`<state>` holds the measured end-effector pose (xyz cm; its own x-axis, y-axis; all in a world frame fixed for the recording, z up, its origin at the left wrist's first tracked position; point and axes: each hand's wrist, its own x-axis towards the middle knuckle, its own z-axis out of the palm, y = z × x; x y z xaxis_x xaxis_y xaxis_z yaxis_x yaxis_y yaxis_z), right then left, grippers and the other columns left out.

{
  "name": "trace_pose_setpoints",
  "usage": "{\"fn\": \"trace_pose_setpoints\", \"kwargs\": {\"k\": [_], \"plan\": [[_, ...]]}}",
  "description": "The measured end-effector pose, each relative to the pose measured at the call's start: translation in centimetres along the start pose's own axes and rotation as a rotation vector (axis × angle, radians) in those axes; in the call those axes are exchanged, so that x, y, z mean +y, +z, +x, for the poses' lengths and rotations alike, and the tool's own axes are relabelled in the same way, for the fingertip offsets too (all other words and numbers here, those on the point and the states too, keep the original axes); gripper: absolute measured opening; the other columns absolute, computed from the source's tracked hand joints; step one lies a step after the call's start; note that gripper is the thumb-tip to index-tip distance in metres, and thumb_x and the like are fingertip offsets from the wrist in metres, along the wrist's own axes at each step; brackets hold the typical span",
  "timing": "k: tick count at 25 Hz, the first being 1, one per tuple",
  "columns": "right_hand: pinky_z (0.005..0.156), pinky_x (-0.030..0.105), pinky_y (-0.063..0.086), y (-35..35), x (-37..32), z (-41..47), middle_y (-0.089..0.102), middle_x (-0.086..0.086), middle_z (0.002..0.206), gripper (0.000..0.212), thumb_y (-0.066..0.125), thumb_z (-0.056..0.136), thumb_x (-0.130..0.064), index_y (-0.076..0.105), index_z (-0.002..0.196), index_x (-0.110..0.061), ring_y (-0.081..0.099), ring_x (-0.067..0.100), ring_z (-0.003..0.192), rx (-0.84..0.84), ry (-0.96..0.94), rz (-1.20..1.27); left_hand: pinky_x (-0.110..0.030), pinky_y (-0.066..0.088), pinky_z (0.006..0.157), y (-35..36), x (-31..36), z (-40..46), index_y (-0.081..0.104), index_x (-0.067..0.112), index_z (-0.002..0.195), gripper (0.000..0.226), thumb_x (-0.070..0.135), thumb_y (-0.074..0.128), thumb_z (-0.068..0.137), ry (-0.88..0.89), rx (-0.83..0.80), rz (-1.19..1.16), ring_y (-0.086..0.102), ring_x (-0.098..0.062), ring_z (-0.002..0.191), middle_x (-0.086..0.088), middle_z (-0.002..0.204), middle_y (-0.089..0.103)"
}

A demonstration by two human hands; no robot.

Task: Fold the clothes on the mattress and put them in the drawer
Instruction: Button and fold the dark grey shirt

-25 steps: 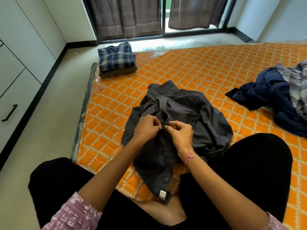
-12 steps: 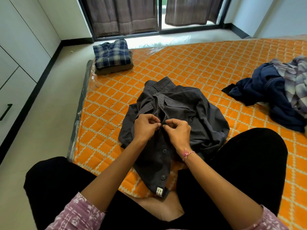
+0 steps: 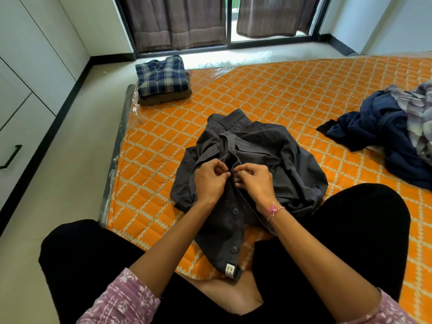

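A dark grey button shirt [image 3: 275, 164] lies crumpled on the orange quilted mattress [image 3: 268, 94], right in front of my crossed legs. My left hand [image 3: 209, 181] and my right hand [image 3: 254, 181] meet at its button placket and each pinches the cloth there. A folded blue plaid shirt [image 3: 162, 76] sits on a folded brown garment at the mattress's far left corner. A heap of unfolded navy and grey plaid clothes [image 3: 395, 134] lies at the right. The drawer front with a black handle [image 3: 10, 156] is at the left edge.
White cabinet doors [image 3: 35, 54] line the left wall beside a strip of pale floor [image 3: 70, 160]. Brown curtains [image 3: 177, 22] hang over a sliding glass door at the back. My black-clad knees flank the shirt's hem.
Both hands stay pinched on the grey shirt's placket with small finger movements. The view has shifted slightly; the clothes have not moved.
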<state>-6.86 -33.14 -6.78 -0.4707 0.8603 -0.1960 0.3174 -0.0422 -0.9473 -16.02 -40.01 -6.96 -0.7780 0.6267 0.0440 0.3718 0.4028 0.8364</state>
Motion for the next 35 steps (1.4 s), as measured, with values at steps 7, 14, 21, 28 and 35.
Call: {"fn": "trace_pose_setpoints", "kwargs": {"k": [7,14,21,28,35], "plan": [[0.073,0.032,0.059,-0.5,0.2,0.8,0.068,0.008,0.072,0.02,0.067,0.078,0.005,0.068,0.074,-0.015,0.066,0.017,0.067,-0.011,0.005,0.01,-0.019,0.053,0.075,1.1,-0.1,0.4,0.068,0.011,0.082,0.014,-0.002,0.07,0.079,-0.015,-0.05,-0.214,0.064,-0.007,0.075,-0.003,0.081,0.069],[0.066,0.03,0.052,0.1,-0.1,0.5,0.062,-0.004,0.063,0.019,0.068,0.073,-0.003,0.062,0.068,-0.02,0.06,0.012,0.064,0.094,-0.137,-0.231,-0.035,0.057,0.08,1.4,0.1,0.8,0.058,0.017,0.087,0.028,-0.01,0.062,0.081,-0.347,-0.042,-0.496,0.065,-0.019,0.079,-0.005,0.076,0.064],[0.065,0.026,0.045,0.9,-0.7,0.9,0.059,-0.005,0.068,0.011,0.063,0.079,-0.008,0.058,0.075,-0.016,0.061,0.017,0.073,0.176,-0.091,-0.345,-0.044,0.056,0.086,2.5,0.8,0.7,0.055,0.015,0.097,0.031,0.009,0.077,0.075,-0.49,-0.004,-0.639,0.067,-0.027,0.092,-0.008,0.088,0.064],[0.061,0.025,0.047,0.8,-0.5,1.0,0.055,-0.01,0.066,0.022,0.064,0.076,-0.002,0.051,0.086,-0.016,0.057,0.01,0.065,0.172,-0.185,-0.295,-0.032,0.056,0.071,2.4,1.7,1.5,0.051,0.012,0.107,0.035,-0.009,0.064,0.08,-0.578,-0.006,-0.722,0.062,-0.021,0.081,-0.006,0.091,0.057],[0.057,0.029,0.044,1.0,0.1,1.1,0.051,-0.01,0.061,0.023,0.063,0.075,-0.001,0.047,0.076,-0.017,0.056,0.013,0.06,0.192,-0.349,-0.439,-0.028,0.05,0.05,1.1,1.4,2.7,0.061,0.008,0.068,0.018,0.003,0.06,0.085,-0.381,-0.244,-0.202,0.058,-0.017,0.053,-0.009,0.065,0.06]]}}
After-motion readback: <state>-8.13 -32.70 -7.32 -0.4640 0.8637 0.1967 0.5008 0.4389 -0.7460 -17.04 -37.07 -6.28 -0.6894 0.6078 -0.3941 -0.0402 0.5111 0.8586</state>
